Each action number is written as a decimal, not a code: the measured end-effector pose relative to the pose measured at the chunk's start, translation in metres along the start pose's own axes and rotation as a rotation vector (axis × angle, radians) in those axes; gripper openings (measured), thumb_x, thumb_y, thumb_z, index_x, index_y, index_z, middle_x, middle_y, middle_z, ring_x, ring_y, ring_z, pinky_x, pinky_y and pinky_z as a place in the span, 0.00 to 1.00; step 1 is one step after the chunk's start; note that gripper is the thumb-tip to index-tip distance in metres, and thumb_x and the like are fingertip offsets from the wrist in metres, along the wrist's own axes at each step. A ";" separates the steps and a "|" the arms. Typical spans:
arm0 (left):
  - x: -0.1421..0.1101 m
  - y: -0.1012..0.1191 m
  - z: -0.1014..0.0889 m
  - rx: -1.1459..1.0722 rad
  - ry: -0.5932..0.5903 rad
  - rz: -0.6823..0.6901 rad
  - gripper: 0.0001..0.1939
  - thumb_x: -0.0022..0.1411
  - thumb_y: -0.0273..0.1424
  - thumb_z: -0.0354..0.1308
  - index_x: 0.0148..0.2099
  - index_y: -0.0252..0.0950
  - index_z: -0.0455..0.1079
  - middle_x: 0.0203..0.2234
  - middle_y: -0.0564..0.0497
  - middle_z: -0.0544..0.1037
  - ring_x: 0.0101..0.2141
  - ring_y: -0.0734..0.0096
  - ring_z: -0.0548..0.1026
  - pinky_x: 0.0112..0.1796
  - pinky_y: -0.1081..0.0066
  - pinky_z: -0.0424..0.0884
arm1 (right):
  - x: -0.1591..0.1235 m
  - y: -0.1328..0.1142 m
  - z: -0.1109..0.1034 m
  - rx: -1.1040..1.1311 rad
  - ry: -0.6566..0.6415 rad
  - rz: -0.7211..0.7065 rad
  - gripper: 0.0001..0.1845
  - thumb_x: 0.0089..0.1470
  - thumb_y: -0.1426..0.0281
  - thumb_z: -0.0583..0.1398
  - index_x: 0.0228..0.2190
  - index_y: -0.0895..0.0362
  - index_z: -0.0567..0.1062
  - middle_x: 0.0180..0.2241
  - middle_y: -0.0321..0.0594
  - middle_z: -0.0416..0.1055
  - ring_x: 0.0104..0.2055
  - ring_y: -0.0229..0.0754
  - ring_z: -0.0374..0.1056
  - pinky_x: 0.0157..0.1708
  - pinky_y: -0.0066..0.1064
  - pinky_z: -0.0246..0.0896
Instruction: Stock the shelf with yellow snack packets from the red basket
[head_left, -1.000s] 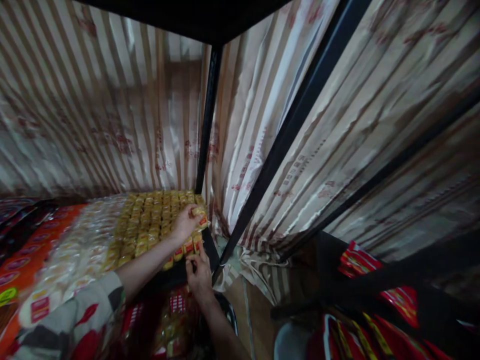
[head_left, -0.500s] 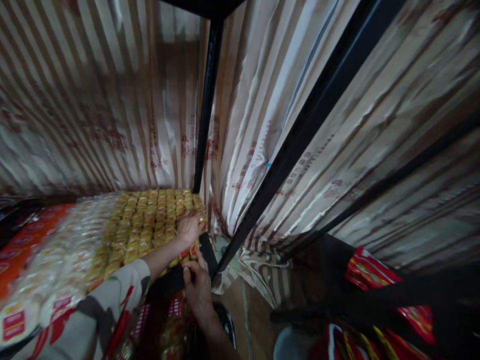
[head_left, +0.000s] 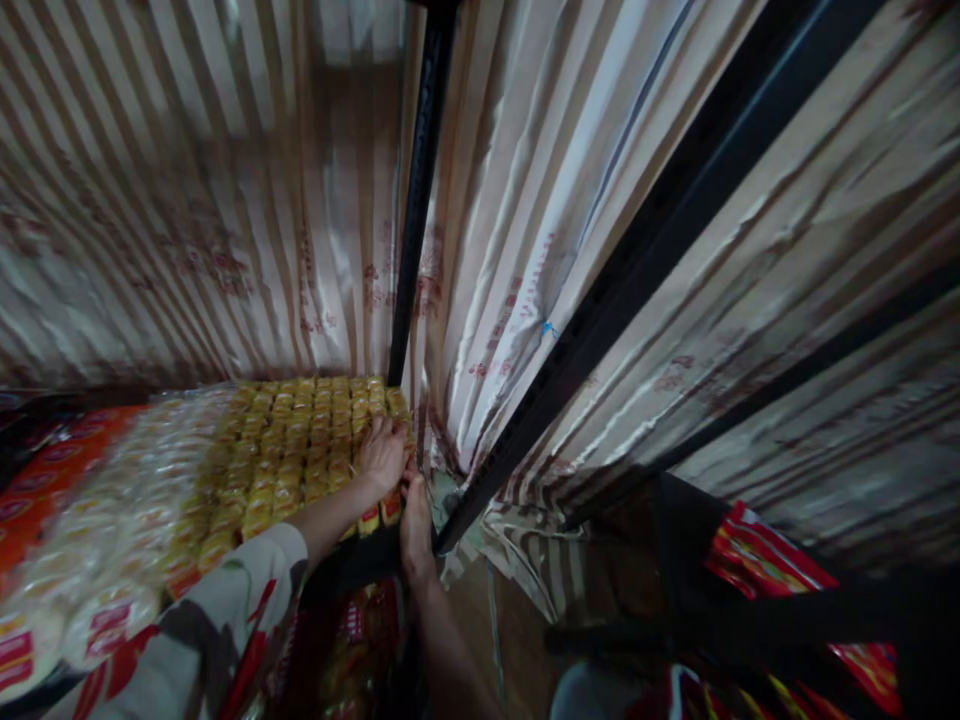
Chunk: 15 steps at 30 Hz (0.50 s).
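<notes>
Rows of small yellow wrapped snack packs (head_left: pixel 296 440) stand on a dark shelf. My left hand (head_left: pixel 383 455) lies over the packs near the right end, its palm down and fingers spread on their tops. My right hand (head_left: pixel 417 515) comes up from below at the shelf's right edge. Its thumb and fingers are drawn together against the end row, close to the left fingertips. Shadow and blur hide what is between them. Two yellow packs with red labels (head_left: pixel 379 512) show at the front, beneath the hands.
Clear-wrapped round snacks (head_left: pixel 112 540) and an orange box strip (head_left: pixel 64 480) lie left. A slanted black post (head_left: pixel 540 390) stands right of the hands. Striped curtains (head_left: pixel 300 200) hang behind. Red snack bags (head_left: pixel 765 550) lie lower right, and more packs sit on a lower shelf.
My right hand has moved up and slightly right, from the front packs to the right edge beside my left hand. The left hand has shifted slightly right. The view has tilted a little.
</notes>
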<state>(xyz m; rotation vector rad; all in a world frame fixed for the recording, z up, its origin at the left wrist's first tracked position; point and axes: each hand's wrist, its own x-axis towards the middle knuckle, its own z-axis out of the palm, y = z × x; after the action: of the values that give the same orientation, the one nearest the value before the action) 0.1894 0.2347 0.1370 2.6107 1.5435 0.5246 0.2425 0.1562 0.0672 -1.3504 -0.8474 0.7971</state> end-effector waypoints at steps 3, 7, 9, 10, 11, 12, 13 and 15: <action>0.002 0.000 0.000 0.017 -0.034 -0.026 0.13 0.56 0.28 0.50 0.45 0.38 0.67 0.41 0.46 0.68 0.47 0.60 0.61 0.46 0.66 0.63 | 0.009 0.009 0.002 0.054 0.009 -0.004 0.30 0.57 0.49 0.40 0.34 0.56 0.71 0.47 0.44 0.69 0.51 0.42 0.63 0.48 0.32 0.59; 0.004 0.002 -0.003 0.031 -0.073 -0.044 0.15 0.55 0.30 0.52 0.46 0.38 0.67 0.42 0.45 0.68 0.47 0.58 0.62 0.45 0.64 0.62 | 0.012 0.014 0.000 0.057 0.006 -0.005 0.30 0.55 0.47 0.42 0.32 0.55 0.71 0.47 0.43 0.69 0.51 0.42 0.63 0.51 0.32 0.56; 0.004 0.003 -0.004 0.029 -0.070 -0.045 0.16 0.55 0.30 0.52 0.47 0.37 0.66 0.43 0.44 0.68 0.47 0.58 0.62 0.46 0.64 0.62 | 0.011 0.015 -0.002 0.056 0.012 0.010 0.30 0.55 0.47 0.42 0.32 0.55 0.71 0.45 0.42 0.71 0.49 0.41 0.64 0.50 0.32 0.57; 0.003 0.003 -0.004 0.023 -0.067 -0.046 0.17 0.55 0.30 0.53 0.48 0.37 0.66 0.43 0.44 0.69 0.48 0.58 0.62 0.46 0.64 0.62 | 0.010 0.016 -0.002 0.061 0.023 0.011 0.30 0.55 0.47 0.42 0.32 0.55 0.71 0.44 0.42 0.71 0.48 0.41 0.64 0.49 0.32 0.57; 0.003 0.003 -0.004 0.014 -0.065 -0.044 0.17 0.54 0.31 0.53 0.48 0.37 0.66 0.43 0.44 0.69 0.48 0.58 0.61 0.46 0.64 0.61 | 0.010 0.018 -0.003 0.068 0.036 0.010 0.30 0.55 0.47 0.43 0.33 0.55 0.72 0.44 0.42 0.71 0.48 0.41 0.64 0.49 0.32 0.58; 0.003 0.002 -0.005 0.005 -0.066 -0.039 0.17 0.54 0.32 0.54 0.48 0.37 0.66 0.43 0.44 0.69 0.48 0.58 0.61 0.46 0.64 0.61 | 0.010 0.019 -0.003 0.076 0.048 0.005 0.29 0.55 0.47 0.43 0.34 0.56 0.72 0.44 0.42 0.70 0.48 0.41 0.64 0.48 0.32 0.58; 0.003 0.002 -0.005 -0.005 -0.069 -0.035 0.17 0.54 0.33 0.54 0.47 0.37 0.67 0.42 0.44 0.69 0.48 0.58 0.61 0.47 0.64 0.62 | 0.010 0.021 -0.003 0.078 0.055 -0.002 0.29 0.55 0.48 0.44 0.35 0.56 0.72 0.44 0.42 0.70 0.48 0.41 0.64 0.49 0.32 0.57; 0.003 0.001 -0.006 -0.021 -0.067 -0.034 0.17 0.54 0.35 0.54 0.46 0.36 0.67 0.42 0.44 0.70 0.48 0.57 0.62 0.46 0.64 0.62 | 0.013 0.024 -0.004 0.056 0.055 -0.030 0.29 0.56 0.49 0.43 0.36 0.57 0.72 0.43 0.43 0.71 0.47 0.42 0.64 0.49 0.33 0.57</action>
<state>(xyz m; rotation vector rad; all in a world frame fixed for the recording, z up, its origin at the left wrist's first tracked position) 0.1899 0.2358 0.1440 2.5534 1.5509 0.4437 0.2519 0.1669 0.0438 -1.3013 -0.7949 0.7521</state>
